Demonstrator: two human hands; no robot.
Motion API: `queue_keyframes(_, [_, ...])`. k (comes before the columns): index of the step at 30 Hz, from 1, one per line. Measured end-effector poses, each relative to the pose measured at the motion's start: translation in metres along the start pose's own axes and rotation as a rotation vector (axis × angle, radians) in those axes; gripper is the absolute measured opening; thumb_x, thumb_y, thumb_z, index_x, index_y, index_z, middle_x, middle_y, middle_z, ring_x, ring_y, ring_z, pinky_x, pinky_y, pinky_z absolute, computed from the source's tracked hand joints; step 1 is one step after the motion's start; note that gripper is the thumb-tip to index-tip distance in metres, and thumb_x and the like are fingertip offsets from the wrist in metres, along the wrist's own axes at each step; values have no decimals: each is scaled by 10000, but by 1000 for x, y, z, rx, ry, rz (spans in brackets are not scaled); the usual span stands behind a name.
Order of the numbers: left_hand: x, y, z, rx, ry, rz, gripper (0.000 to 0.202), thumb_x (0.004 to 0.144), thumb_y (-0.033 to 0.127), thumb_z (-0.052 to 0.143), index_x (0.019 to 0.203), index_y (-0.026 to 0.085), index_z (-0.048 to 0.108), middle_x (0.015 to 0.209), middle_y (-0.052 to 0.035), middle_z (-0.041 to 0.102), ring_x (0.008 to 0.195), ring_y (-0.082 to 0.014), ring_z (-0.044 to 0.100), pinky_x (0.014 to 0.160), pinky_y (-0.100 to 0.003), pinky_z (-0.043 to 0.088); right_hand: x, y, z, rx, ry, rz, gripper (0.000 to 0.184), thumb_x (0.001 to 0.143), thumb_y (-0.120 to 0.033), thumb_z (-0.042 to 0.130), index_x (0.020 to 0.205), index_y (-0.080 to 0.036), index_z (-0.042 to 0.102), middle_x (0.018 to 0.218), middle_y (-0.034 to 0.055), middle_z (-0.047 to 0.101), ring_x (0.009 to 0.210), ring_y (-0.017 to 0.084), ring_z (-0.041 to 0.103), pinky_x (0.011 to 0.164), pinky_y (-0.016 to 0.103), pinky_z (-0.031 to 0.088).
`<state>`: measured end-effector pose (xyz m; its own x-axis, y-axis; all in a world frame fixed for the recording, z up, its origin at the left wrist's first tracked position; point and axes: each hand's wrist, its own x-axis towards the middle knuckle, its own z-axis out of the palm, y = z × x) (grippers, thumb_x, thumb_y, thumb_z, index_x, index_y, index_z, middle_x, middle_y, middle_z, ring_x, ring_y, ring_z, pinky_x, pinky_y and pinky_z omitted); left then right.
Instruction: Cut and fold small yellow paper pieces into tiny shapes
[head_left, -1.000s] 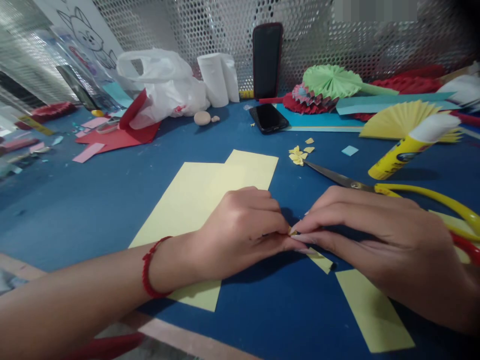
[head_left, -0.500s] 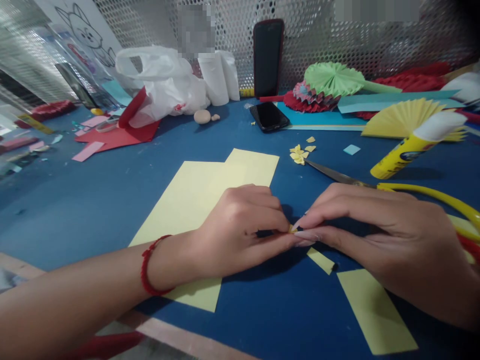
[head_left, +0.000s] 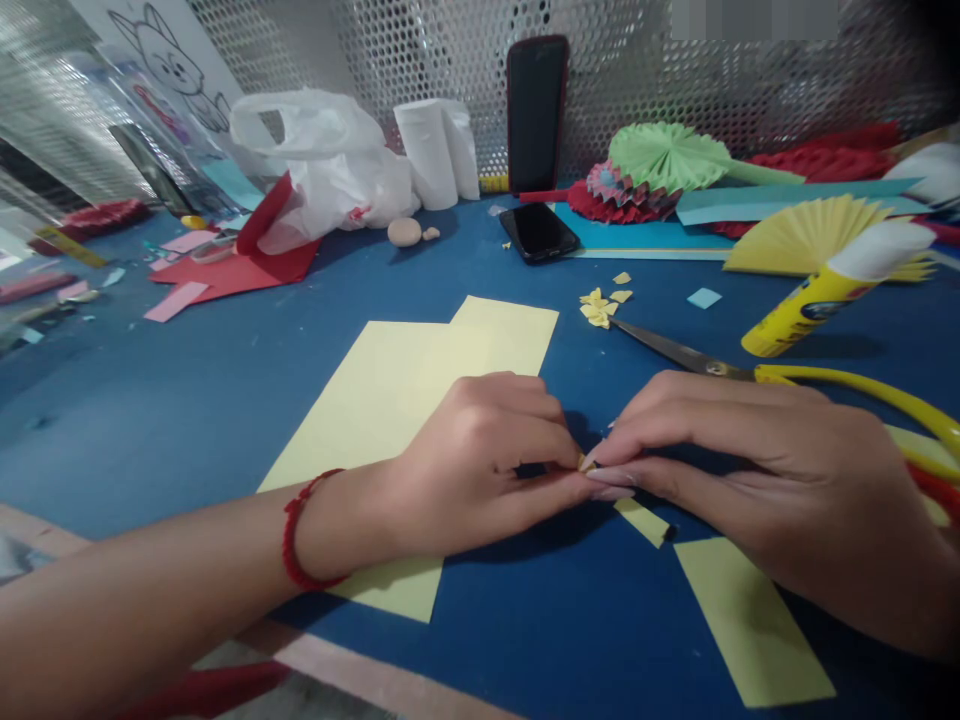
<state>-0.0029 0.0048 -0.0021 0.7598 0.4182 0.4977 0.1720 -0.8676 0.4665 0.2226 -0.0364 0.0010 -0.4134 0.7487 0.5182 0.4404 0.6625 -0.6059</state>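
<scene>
Between the fingertips of both hands is a tiny piece of yellow paper (head_left: 587,464), mostly hidden by the fingers. My left hand (head_left: 487,460) pinches it from the left, its wrist lying over a large pale yellow sheet (head_left: 375,400). From the right, my right hand (head_left: 757,470) pinches the same piece between thumb and index finger. Just below the fingertips lies a short yellow strip (head_left: 642,522). A yellow paper rectangle (head_left: 754,620) rests below my right hand. Several small folded yellow pieces (head_left: 598,309) sit in a little heap beyond the hands.
Scissors (head_left: 690,355) with yellow handles lie behind my right hand, their tip near the heap. A glue stick (head_left: 825,295) stands tilted at right by a yellow paper fan (head_left: 802,240). Phones (head_left: 538,232), a plastic bag (head_left: 330,170) and red paper (head_left: 240,270) lie farther back.
The fingers have shifted very slightly at the pinched piece, and less of the yellow shows now. Everything else on the table stays in place.
</scene>
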Motion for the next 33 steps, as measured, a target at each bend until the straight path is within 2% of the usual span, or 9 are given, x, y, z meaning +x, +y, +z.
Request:
queue_keyframes(5, [-1, 0, 1, -13, 16, -21, 370, 1074, 345, 654, 766, 150, 719, 689, -46, 710, 639, -138, 606, 638, -276, 483, 2, 1, 3, 6, -16, 15, 175, 936, -86, 754, 860, -243, 761, 819, -45, 794, 711, 119, 730, 676, 177, 589])
queue_keyframes(12, [-2, 3, -1, -62, 33, -98, 302, 1053, 313, 692, 806, 152, 759, 722, -40, 752, 666, -130, 642, 636, -253, 504, 1, 0, -2, 5, -23, 35, 189, 952, -94, 729, 872, -262, 762, 826, -55, 792, 713, 119, 735, 696, 186, 602])
queue_keyframes(22, [1, 10, 1, -175, 26, -215, 267, 984, 299, 789, 753, 166, 781, 685, -21, 763, 640, -124, 657, 610, -252, 517, -5, -3, 0, -74, 18, -29, 219, 977, -87, 689, 852, -255, 752, 810, -40, 803, 754, 156, 756, 697, 246, 603])
queue_keyframes(28, [3, 12, 2, -268, 28, -277, 312, 969, 308, 805, 691, 178, 750, 665, -11, 746, 613, -111, 652, 601, -235, 529, -1, -1, 2, -36, 51, 69, 188, 943, -145, 766, 835, -281, 696, 783, -85, 776, 682, 127, 721, 662, 205, 590])
queue_keyframes(31, [6, 13, 0, -347, -3, -318, 281, 933, 248, 831, 676, 170, 749, 668, -15, 743, 605, -108, 646, 600, -230, 523, 0, -1, 1, 45, 16, 98, 172, 987, -177, 705, 848, -277, 687, 779, -77, 768, 669, 119, 719, 643, 176, 591])
queue_keyframes(33, [7, 13, -1, -441, -37, -363, 240, 898, 190, 845, 675, 162, 758, 673, -20, 743, 611, -110, 642, 599, -231, 519, 0, -1, 1, 70, 2, 107, 185, 1037, -255, 650, 854, -265, 677, 773, -62, 754, 658, 113, 706, 614, 165, 575])
